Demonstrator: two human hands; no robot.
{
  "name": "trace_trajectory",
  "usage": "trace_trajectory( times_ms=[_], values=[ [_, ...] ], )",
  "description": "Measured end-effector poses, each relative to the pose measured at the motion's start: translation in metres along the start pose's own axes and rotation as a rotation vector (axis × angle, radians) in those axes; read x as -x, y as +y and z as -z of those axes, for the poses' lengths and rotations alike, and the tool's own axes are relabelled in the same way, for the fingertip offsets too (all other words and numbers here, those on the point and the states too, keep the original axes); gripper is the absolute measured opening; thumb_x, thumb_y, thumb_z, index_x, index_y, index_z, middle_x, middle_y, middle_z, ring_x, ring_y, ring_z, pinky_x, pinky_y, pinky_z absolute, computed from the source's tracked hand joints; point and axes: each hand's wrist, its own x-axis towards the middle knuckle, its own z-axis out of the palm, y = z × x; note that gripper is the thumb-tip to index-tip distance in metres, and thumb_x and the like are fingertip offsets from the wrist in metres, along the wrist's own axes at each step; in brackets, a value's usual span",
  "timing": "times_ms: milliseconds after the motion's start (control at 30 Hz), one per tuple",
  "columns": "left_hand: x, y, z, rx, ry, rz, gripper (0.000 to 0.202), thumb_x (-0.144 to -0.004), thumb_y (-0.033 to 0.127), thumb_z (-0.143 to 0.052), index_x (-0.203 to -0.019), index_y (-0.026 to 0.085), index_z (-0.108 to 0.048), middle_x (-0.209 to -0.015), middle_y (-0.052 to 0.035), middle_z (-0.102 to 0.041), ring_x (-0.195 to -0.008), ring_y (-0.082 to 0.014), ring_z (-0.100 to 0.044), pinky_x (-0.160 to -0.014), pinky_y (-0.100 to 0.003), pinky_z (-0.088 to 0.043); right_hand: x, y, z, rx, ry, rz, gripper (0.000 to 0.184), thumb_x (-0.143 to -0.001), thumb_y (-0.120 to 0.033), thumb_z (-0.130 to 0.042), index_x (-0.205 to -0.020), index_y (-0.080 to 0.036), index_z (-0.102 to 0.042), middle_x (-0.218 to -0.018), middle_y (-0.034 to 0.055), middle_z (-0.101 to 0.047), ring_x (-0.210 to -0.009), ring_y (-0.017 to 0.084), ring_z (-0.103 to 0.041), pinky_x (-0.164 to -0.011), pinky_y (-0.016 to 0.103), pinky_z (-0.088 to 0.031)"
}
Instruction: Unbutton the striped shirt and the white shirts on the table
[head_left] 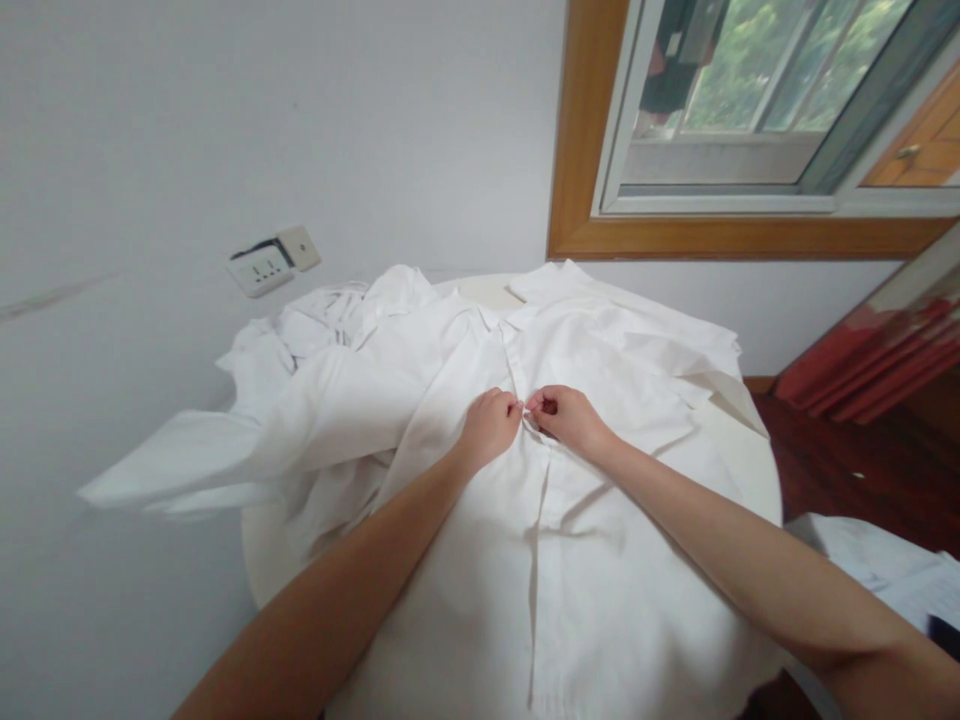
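A white shirt (465, 560) lies spread front side up, its collar toward the wall and its button placket running down the middle. My left hand (491, 420) pinches the left edge of the placket a little below the collar. Close beside it, almost touching, my right hand (562, 412) pinches the placket's other edge, with thumb and forefinger together. The fabric is lifted slightly between the two hands. Any button there is too small to make out. One shirt sleeve (180, 455) sticks out past the table's left side.
Beneath the shirt is a round cream table (750, 460). More white cloth (300, 335) is heaped at its back left. A wall socket (262, 268) sits behind, and a wood-framed window (589, 235) at the back right. A red curtain (874, 355) hangs at right; white items (885, 565) lie lower right.
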Motion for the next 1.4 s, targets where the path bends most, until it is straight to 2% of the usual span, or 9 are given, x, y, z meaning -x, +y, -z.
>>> trace_trajectory(
  times_ms=[67, 167, 267, 367, 500, 667, 1000, 1167, 1400],
  values=[
    [0.001, 0.002, 0.001, -0.024, -0.010, 0.008, 0.025, -0.091, 0.021, -0.044, -0.080, 0.015, -0.066, -0.088, -0.0089, -0.065, -0.090, -0.0198, -0.060, -0.082, -0.030, -0.044, 0.000, -0.001, 0.004, -0.036, -0.065, -0.002, 0.013, -0.074, -0.016, -0.056, -0.084, -0.016, -0.065, -0.068, -0.0010, -0.064, -0.058, 0.010, -0.056, -0.054, 0.019, -0.040],
    [0.001, 0.004, 0.001, -0.067, -0.024, 0.012, 0.027, -0.092, 0.020, -0.041, -0.086, 0.014, -0.066, -0.093, -0.0103, -0.065, -0.094, -0.0217, -0.060, -0.085, -0.032, -0.044, -0.001, -0.005, 0.010, 0.031, -0.149, -0.039, 0.016, -0.085, -0.026, -0.049, -0.084, -0.016, -0.061, -0.064, -0.0008, -0.062, -0.054, 0.011, -0.055, -0.052, 0.021, -0.038],
    [0.001, 0.005, 0.001, -0.082, -0.024, 0.016, 0.029, -0.094, 0.021, -0.039, -0.087, 0.014, -0.066, -0.094, -0.0107, -0.065, -0.096, -0.0220, -0.060, -0.087, -0.033, -0.044, -0.003, -0.014, 0.010, 0.352, -0.126, 0.022, 0.028, -0.093, -0.033, -0.041, -0.080, -0.017, -0.060, -0.071, 0.0041, -0.066, -0.066, 0.015, -0.060, -0.060, 0.023, -0.039],
    [0.001, 0.004, 0.000, -0.061, -0.023, 0.018, 0.029, -0.094, 0.021, -0.039, -0.085, 0.015, -0.065, -0.093, -0.0101, -0.066, -0.095, -0.0209, -0.060, -0.087, -0.032, -0.045, -0.001, -0.022, 0.005, 0.666, -0.078, 0.108, 0.031, -0.097, -0.033, -0.033, -0.091, -0.018, -0.060, -0.091, 0.0088, -0.069, -0.082, 0.018, -0.063, -0.067, 0.026, -0.039],
    [-0.001, 0.001, -0.002, -0.037, -0.001, 0.017, 0.027, -0.092, 0.017, -0.040, -0.086, 0.015, -0.066, -0.093, -0.0088, -0.067, -0.095, -0.0199, -0.061, -0.087, -0.030, -0.045, 0.005, -0.026, 0.000, 0.836, -0.064, 0.153, 0.031, -0.098, -0.033, -0.029, -0.105, -0.020, -0.056, -0.099, 0.0070, -0.067, -0.083, 0.020, -0.065, -0.064, 0.027, -0.039],
    [-0.002, 0.000, 0.000, -0.043, -0.021, -0.009, 0.027, -0.092, 0.018, -0.040, -0.086, 0.016, -0.065, -0.092, -0.0076, -0.068, -0.094, -0.0191, -0.061, -0.086, -0.029, -0.045, 0.005, -0.023, 0.000, 0.840, -0.053, 0.173, 0.028, -0.098, -0.031, -0.032, -0.102, -0.021, -0.058, -0.099, 0.0047, -0.068, -0.089, 0.018, -0.064, -0.068, 0.026, -0.039],
    [0.009, 0.004, 0.005, -0.249, 0.044, -0.092, 0.029, -0.096, 0.026, -0.036, -0.090, 0.016, -0.062, -0.092, -0.0088, -0.064, -0.087, -0.0209, -0.061, -0.077, -0.031, -0.045, -0.004, -0.018, 0.001, 0.725, -0.008, 0.050, 0.034, -0.097, -0.034, -0.033, -0.088, -0.022, -0.064, -0.087, 0.0027, -0.071, -0.080, 0.017, -0.064, -0.060, 0.026, -0.033],
    [0.009, 0.002, 0.003, -0.183, 0.063, -0.083, 0.028, -0.096, 0.027, -0.038, -0.085, 0.017, -0.062, -0.089, -0.0069, -0.063, -0.087, -0.0194, -0.060, -0.078, -0.030, -0.044, -0.009, -0.017, 0.006, 0.689, -0.087, 0.076, 0.039, -0.098, -0.037, -0.031, -0.090, -0.021, -0.066, -0.089, 0.0047, -0.072, -0.083, 0.017, -0.063, -0.065, 0.025, -0.034],
    [0.006, -0.003, 0.008, -0.035, -0.019, -0.072, 0.016, -0.089, 0.025, -0.050, -0.082, 0.018, -0.063, -0.084, -0.0043, -0.062, -0.082, -0.0162, -0.060, -0.075, -0.026, -0.045, -0.009, -0.018, 0.009, 0.690, -0.107, 0.062, 0.042, -0.099, -0.038, -0.028, -0.089, -0.021, -0.065, -0.089, 0.0049, -0.072, -0.082, 0.017, -0.063, -0.063, 0.025, -0.032]
  ],
)
